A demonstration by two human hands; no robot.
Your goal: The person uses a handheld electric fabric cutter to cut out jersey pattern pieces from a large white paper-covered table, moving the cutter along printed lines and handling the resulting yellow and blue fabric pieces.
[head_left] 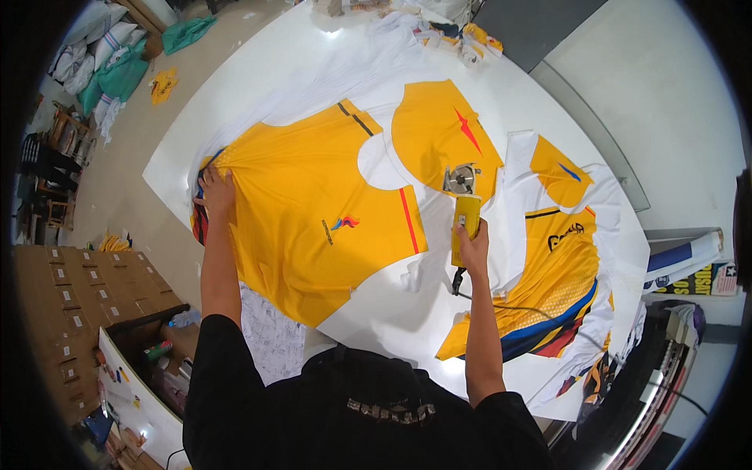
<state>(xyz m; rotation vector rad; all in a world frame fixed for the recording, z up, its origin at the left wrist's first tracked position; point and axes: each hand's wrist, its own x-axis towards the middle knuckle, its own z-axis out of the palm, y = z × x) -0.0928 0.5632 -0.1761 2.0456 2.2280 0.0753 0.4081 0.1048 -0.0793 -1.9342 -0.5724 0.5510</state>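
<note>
My right hand [473, 244] is wrapped round the yellow body of an electric rotary fabric cutter [468, 210], its round metal blade head at the far end. That head rests over the lower part of a yellow sleeve piece [427, 137] with a red mark. My left hand [217, 194] presses, fingers spread, on the left end of a large yellow shirt panel [305, 196], where creases run out from it. A neck-shaped curve and a red stripe mark the panel's right end. White fabric lies around the pieces.
The white table [176, 149] spreads under everything. To the right lie another yellow shirt panel [540, 270] and a small yellow sleeve piece [558, 174] on white cloth. The cutter's black cord [517, 308] trails right. Cardboard boxes [86, 313] stand left, and scraps [470, 43] lie at the far edge.
</note>
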